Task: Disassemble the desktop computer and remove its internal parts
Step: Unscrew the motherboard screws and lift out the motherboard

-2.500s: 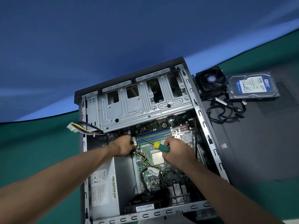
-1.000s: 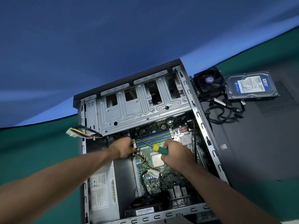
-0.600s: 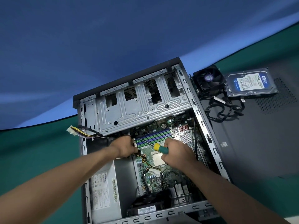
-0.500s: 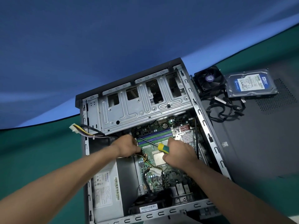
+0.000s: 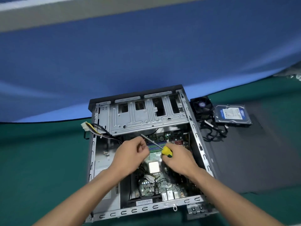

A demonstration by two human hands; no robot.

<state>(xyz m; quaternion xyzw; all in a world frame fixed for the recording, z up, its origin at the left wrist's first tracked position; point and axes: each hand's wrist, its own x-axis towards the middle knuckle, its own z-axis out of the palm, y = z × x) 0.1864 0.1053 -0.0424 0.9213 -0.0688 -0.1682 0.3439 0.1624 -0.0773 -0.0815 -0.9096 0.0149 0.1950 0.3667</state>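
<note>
An open desktop case (image 5: 197, 141) lies flat on the green table, its motherboard (image 5: 162, 185) and bare CPU (image 5: 154, 166) exposed. My right hand (image 5: 178, 159) grips a screwdriver (image 5: 166, 151) by its yellow-green handle; the metal shaft slants up-left, its tip near the edge of the metal drive cage (image 5: 146, 118). My left hand (image 5: 130, 154) hovers over the board left of the shaft with fingers curled; whether it holds anything I cannot tell. The power supply (image 5: 104, 162) sits at the case's left, partly hidden by my left arm.
A black fan (image 5: 202, 105) and a hard drive (image 5: 232, 116) with a blue label rest on the dark side panel (image 5: 260, 152) right of the case, with loose black cables (image 5: 213, 131). A white connector with yellow wires (image 5: 85, 127) hangs over the case's left wall. A blue backdrop rises behind.
The camera has tilted up and the view has shifted. My left hand has lifted off the board's left edge. The screwdriver shaft now points farther up toward the drive cage.
</note>
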